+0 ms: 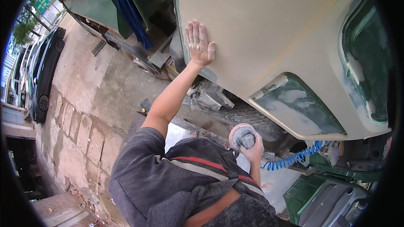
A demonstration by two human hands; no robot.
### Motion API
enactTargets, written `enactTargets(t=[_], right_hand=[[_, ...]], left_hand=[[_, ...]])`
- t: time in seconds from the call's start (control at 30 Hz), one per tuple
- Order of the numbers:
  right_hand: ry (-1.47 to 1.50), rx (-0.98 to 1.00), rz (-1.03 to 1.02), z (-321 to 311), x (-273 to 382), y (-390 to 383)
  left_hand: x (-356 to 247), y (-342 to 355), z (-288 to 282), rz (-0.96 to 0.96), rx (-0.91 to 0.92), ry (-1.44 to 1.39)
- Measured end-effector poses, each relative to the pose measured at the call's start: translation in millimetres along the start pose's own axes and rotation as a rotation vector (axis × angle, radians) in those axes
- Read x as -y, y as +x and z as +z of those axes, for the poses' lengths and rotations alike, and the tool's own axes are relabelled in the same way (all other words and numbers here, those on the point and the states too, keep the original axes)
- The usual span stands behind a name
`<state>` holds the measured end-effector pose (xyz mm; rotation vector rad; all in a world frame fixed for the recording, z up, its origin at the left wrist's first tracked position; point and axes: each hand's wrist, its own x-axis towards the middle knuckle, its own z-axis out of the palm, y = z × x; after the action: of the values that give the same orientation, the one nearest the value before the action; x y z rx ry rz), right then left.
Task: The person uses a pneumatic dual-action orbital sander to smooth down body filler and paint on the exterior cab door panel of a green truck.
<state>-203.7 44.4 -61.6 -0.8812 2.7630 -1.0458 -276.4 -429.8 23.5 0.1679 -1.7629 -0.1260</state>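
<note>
My left hand (199,45) lies flat, fingers stretched out, against the cream-coloured body panel (261,21) of a truck cab, close to its left edge. Pale dust coats its fingers. Low in front of my body, my right hand (255,150) is closed round a round air sander (243,137) with a pinkish disc pad. The sander is held apart from the panel. A blue coiled hose (294,158) runs from near my right wrist off to the right. Whitish filler patches show on the green window-shaped recess (299,105) in the panel.
Below the panel are a large tyre (252,120) and metal chassis parts (212,96). A green vehicle door (324,201) stands open at the lower right. Blue straps (134,19) hang at upper left. A dark car (47,73) is parked on the concrete at far left.
</note>
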Motion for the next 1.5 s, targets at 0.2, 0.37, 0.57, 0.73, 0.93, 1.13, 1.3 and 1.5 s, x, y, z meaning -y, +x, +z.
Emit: enactTargets(t=[0.2,0.37,0.57,0.73,0.93,1.13,1.3,1.5], right_hand=[[-0.168,0.089,-0.145,7,54,32],[-0.144,-0.048,-0.411,2,126,77],[-0.202,-0.488,-0.79,-49,234,147],[-0.529,-0.888,-0.877,-92,257,213],[-0.611,-1.107,-0.88,-66,241,255],[-0.682,-1.145,-0.897,-62,234,267],[-0.681,-1.189,-0.82,-62,228,272],[-0.639,-1.184,-0.724,-54,236,260]], left_hand=[[-19,-122,15,-0.34,0.08,-0.01],[-31,-191,-48,-0.581,0.724,-0.171],[-4,-384,-208,-1.48,1.129,-0.193],[-22,-440,-408,-1.781,1.157,0.455],[-67,-449,-507,-1.916,1.056,0.263],[-90,-413,-436,-1.723,1.368,-0.31],[-102,-386,-419,-1.343,1.876,0.033],[-60,-413,-445,-1.187,1.936,-0.5]])
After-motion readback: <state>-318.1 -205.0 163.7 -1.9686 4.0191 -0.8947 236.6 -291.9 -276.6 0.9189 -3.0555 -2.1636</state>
